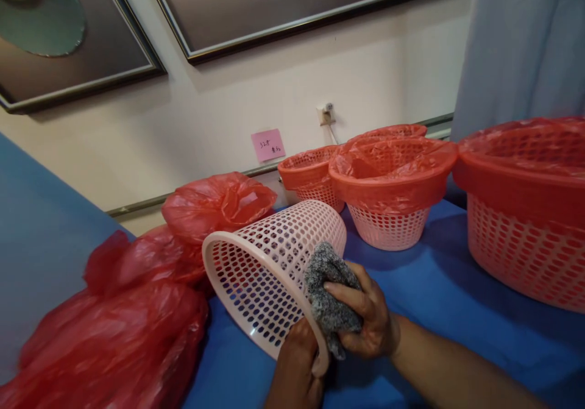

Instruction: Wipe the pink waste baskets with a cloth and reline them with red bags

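A pale pink perforated plastic basket lies tipped on its side, its open mouth facing left and toward me. My left hand is closed on the near part of its rim, with some fingers inside the mouth. A grey speckled cloth is bunched in my right hand, whose fingers wrap around it. The cloth presses against the basket's outer wall, close to the rim.
Several bag-lined baskets stand behind, with a larger lined basket at right. Red plastic bags are heaped at left on the blue tablecloth. A pink note and a wall socket are on the wall.
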Tool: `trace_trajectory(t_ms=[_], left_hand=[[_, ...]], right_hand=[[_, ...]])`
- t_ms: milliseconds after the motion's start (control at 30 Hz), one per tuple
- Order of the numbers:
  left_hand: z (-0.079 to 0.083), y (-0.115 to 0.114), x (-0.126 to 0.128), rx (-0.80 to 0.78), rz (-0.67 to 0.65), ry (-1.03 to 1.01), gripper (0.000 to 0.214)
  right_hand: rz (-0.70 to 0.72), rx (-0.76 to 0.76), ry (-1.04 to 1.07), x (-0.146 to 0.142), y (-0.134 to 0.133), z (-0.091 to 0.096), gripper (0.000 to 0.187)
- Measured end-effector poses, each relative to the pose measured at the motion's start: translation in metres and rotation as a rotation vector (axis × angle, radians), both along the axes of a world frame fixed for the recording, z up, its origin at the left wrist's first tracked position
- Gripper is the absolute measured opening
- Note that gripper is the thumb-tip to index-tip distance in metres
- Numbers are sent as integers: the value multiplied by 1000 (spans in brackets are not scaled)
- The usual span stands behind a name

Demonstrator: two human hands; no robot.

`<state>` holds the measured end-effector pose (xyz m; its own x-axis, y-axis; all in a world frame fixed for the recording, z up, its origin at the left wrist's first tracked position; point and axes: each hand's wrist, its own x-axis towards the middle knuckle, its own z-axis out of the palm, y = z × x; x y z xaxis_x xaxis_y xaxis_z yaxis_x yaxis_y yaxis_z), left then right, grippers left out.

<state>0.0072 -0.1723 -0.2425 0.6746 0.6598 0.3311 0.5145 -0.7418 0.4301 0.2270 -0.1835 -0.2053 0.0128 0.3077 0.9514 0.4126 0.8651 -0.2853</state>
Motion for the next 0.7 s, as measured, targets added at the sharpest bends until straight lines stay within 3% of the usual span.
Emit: trace_trajectory(t_ms=[67, 167, 300, 367, 467, 567, 633, 700], left_hand=[[2, -1, -1, 13, -4, 1, 59], [3, -2, -1, 25, 20, 11, 64], [4, -1, 0, 37, -14, 48, 66], [3, 0, 1, 51, -29, 57, 66], [2, 0, 1, 67, -17, 23, 68], [0, 0, -2, 48, 1, -20, 70], [-2, 0, -3, 29, -3, -25, 68], [-3, 0, -3, 29, -12, -20, 67]], right_hand=[[-83, -171, 131, 4, 14, -4, 57], [-203, -567, 473, 19, 50, -14, 46], [-170, -911, 781, 38, 86, -21, 57], [-199, -876, 765, 40, 86, -19, 60], [-233, -567, 492, 30, 60, -12, 56], [-95, -275, 195, 15, 25, -5, 59], [-13, -213, 141, 8, 13, -4, 61], [-17, -287, 218, 7, 18, -7, 55]])
